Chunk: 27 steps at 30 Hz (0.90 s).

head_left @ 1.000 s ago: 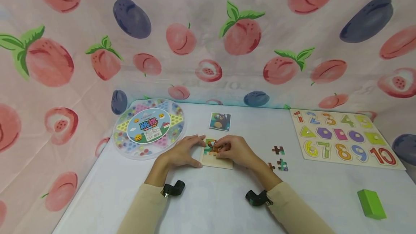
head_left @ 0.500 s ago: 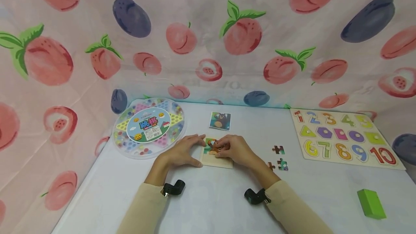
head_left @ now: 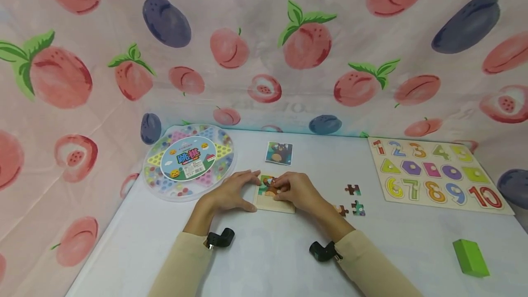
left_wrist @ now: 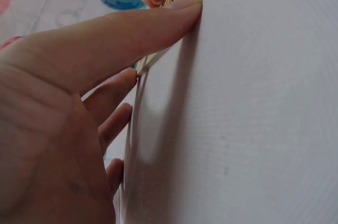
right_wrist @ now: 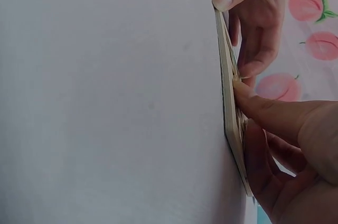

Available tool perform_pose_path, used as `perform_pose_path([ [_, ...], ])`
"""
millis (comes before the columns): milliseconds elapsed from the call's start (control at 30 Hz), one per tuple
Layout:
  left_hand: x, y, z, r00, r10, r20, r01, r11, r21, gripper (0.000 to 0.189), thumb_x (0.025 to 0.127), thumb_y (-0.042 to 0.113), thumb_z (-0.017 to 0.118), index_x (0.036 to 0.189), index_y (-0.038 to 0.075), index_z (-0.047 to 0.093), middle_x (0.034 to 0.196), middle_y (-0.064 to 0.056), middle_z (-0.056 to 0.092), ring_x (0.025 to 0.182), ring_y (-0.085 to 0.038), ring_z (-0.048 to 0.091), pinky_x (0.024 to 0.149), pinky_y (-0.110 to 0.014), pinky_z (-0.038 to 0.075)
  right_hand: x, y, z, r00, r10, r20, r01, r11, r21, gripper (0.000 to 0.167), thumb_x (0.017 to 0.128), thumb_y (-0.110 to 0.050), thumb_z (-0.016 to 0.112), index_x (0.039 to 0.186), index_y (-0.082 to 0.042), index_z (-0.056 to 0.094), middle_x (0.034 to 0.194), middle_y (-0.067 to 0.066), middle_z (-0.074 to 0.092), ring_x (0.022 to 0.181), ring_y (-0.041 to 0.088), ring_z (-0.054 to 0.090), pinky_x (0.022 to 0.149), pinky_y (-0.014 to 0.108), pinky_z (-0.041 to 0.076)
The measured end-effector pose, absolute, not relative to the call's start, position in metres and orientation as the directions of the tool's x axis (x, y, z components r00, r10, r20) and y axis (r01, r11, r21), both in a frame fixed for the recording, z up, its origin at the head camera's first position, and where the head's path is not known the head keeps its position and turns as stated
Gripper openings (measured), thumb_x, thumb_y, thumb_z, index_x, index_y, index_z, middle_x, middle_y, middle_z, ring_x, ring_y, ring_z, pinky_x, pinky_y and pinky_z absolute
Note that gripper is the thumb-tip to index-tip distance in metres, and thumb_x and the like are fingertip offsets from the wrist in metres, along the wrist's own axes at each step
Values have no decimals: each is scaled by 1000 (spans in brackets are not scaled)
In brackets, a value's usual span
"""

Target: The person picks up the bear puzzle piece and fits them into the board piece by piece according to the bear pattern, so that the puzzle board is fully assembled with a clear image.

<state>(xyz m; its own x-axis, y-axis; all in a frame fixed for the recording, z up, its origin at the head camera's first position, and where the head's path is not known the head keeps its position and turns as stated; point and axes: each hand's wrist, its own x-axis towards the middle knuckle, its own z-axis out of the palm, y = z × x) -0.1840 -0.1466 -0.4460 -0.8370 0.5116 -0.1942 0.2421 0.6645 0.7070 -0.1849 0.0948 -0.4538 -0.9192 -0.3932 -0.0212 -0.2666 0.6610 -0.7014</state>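
Observation:
A small wooden jigsaw board (head_left: 272, 206) lies in front of me in the head view, its far part filled with green and brown picture pieces and its near strip bare. My left hand (head_left: 230, 192) spans the left side, thumb (left_wrist: 174, 18) at the near corner and fingers by the far corner, all fairly straight. On the board's right part, my right hand (head_left: 300, 190) pinches a brown jigsaw piece, mostly hidden by its fingers. The right wrist view has its thumb and fingertips down on the board's face (right_wrist: 228, 102). Loose jigsaw pieces (head_left: 358, 208) lie right of the forearm.
Behind the board lies a square bear picture card (head_left: 279, 153). A round Chinese checkers set (head_left: 187, 159) is at the left. To the right are a wooden number board (head_left: 438, 175) and a green block (head_left: 471, 258). A fruit-print cloth (head_left: 264, 49) hangs behind the table.
The right hand works at the same spot with small finger movements. Its forearm has shifted slightly, so more of the nearest loose piece shows. The left hand stays in place.

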Motion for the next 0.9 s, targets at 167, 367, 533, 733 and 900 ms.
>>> perform_pose_path([
  [167,-185,-147,-446,-835,513,-197,245,668,702,60,75,24,90,128,20,63,166,3,38,160,-31,21,128,-62,18,-187,95,-455,-922,-386,-32,-255,666,-701,29,80,-12,86,107,-6,80,111,6,74,82,8,60,69,16,51],
  [367,-185,-147,-446,-835,516,-191,249,664,705,60,75,24,90,128,19,63,166,2,39,160,-32,22,128,-62,18,-189,99,-458,-925,-379,-25,-251,658,-710,25,79,-13,86,104,-8,81,100,4,71,78,10,57,65,17,48],
  [533,-184,-148,-449,-830,525,-189,262,666,698,60,75,23,90,129,19,64,168,2,35,160,-32,21,128,-62,17,-188,100,-460,-917,-400,-11,-277,653,-705,26,80,-14,86,105,-8,81,100,5,71,73,10,52,59,18,45],
  [733,-183,-148,-448,-825,534,-187,276,669,690,59,76,24,89,130,19,65,168,2,35,160,-33,20,127,-65,17,-188,100,-459,-924,-382,-31,-251,664,-704,26,80,-15,86,106,-10,81,102,4,71,74,9,53,61,17,45],
  [900,-184,-148,-447,-826,530,-192,270,672,689,60,76,25,89,131,20,64,167,2,36,160,-32,20,127,-66,17,-189,99,-458,-924,-382,-24,-254,658,-709,25,81,-13,85,106,-8,81,103,6,70,73,9,55,61,16,47],
])
